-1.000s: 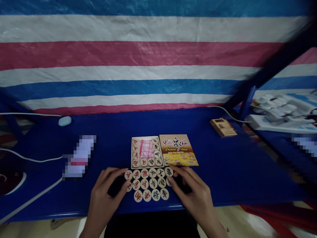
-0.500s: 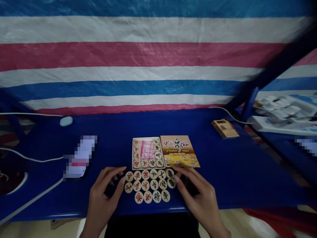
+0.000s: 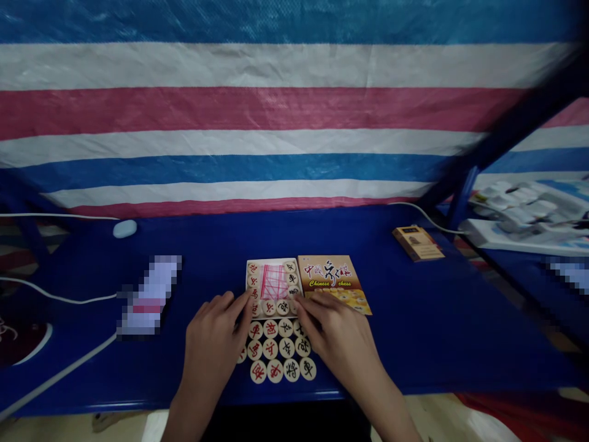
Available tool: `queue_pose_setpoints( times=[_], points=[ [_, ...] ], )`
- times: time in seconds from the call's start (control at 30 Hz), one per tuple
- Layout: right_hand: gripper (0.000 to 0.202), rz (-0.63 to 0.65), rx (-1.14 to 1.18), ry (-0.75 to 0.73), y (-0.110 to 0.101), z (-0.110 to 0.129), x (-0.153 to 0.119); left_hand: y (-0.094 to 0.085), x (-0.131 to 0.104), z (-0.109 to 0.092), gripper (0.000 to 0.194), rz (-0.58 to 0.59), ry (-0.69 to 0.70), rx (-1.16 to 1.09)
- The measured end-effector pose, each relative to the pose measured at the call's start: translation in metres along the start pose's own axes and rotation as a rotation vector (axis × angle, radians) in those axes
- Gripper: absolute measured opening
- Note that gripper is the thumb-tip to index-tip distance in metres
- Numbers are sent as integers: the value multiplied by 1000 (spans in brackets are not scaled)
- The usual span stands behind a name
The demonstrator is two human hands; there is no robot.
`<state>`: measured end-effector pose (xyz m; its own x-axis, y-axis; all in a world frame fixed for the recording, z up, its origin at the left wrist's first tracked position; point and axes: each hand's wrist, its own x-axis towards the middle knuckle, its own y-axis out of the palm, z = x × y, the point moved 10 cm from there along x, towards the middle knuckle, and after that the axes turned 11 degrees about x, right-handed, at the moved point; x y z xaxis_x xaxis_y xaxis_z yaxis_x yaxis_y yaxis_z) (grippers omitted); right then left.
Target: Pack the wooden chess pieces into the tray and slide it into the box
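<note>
My left hand (image 3: 212, 336) reaches over the near left corner of a white box (image 3: 272, 261), its thumb and fingers pinched at a red-marked Chinese chess piece (image 3: 254, 309). At the opposite near corner, my right hand (image 3: 339, 331) closes its fingertips around a black-marked piece (image 3: 294, 305); its fingers partly hide it. More round pieces line the box's edges around a folded sheet with pink lines (image 3: 274, 282). In front of the box, loose pieces (image 3: 286, 348) lie in rows, red characters left and black right. The hands cover the rows' outer pieces.
A "Chinese chess" box lid (image 3: 327, 270) lies against the box's right side. Further right are a small yellow-brown carton (image 3: 418, 244) and a white power strip (image 3: 501, 236). To the left are a phone (image 3: 150, 294), white cables and a pale blue case (image 3: 125, 229).
Both hands have moved inward and forward, from beside the rows of loose pieces to the box's near corners. Their fingers have drawn together. The outer loose pieces are now covered.
</note>
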<state>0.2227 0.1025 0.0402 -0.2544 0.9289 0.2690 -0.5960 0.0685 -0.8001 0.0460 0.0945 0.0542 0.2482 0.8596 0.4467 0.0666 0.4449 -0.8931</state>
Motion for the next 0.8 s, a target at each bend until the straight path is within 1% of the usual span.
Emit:
queue_pose_setpoints(
  times=[0.13, 0.27, 0.33, 0.43, 0.5, 0.63, 0.7, 0.8],
  points=[
    [29, 7, -33, -8, 1, 4, -1, 4, 1, -5, 29, 47, 56, -3],
    [29, 25, -53, -2, 0, 6, 4, 10, 3, -7, 31, 98, 69, -25],
    [30, 21, -51, -3, -2, 7, 5, 8, 3, -5, 31, 85, 48, -37],
    [32, -21, -72, -1, -8, 7, 5, 1, 2, 0, 29, 13, -1, -14],
    [32, -33, -98, -1, -10, 7, 4, -2, 2, 0, 27, -10, -14, 16],
    [31, -16, -118, -13, -4, 8, 2, 0, 1, -10, 26, 22, 26, 58],
    [32, -7, -121, -11, -1, 8, 1, 2, 1, -15, 27, 31, 43, 49],
    [34, 14, -123, -7, 4, 8, 1, 5, 2, -17, 27, 48, 42, 16]
  ],
)
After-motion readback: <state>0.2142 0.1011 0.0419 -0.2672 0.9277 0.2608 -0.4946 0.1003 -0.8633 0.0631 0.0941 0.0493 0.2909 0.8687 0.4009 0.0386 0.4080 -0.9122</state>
